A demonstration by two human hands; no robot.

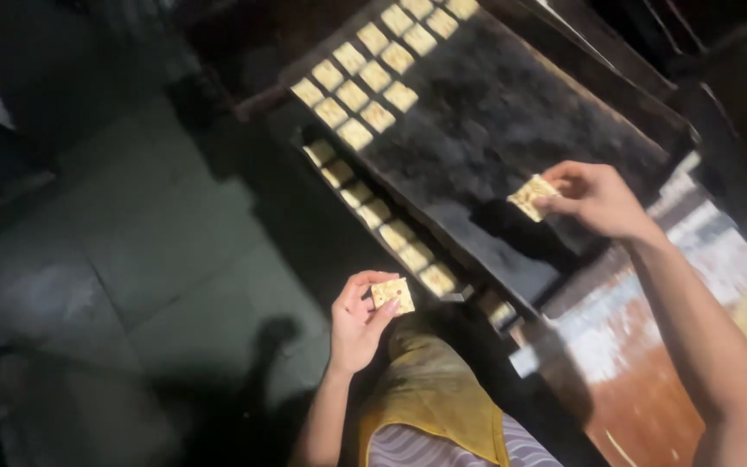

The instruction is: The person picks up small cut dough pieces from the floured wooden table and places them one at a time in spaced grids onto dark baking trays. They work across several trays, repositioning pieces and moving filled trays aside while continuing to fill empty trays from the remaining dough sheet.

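Observation:
My left hand (359,318) holds a small square pale dough piece (392,295) low in the view, just off the near edge of a large dark baking tray (512,112). Over the tray's near right part, my right hand (596,198) pinches another square dough piece (531,196) between thumb and fingers. Several square pieces (372,74) lie in neat rows at the tray's far left corner. A second row of squares (379,212) lies on a lower tray edge beneath the first.
Grey tiled floor (131,251) spreads to the left. A worn reddish and white surface (641,346) lies under my right forearm. Yellow cloth (430,389) covers my lap at the bottom. Dark shelving stands at the top right.

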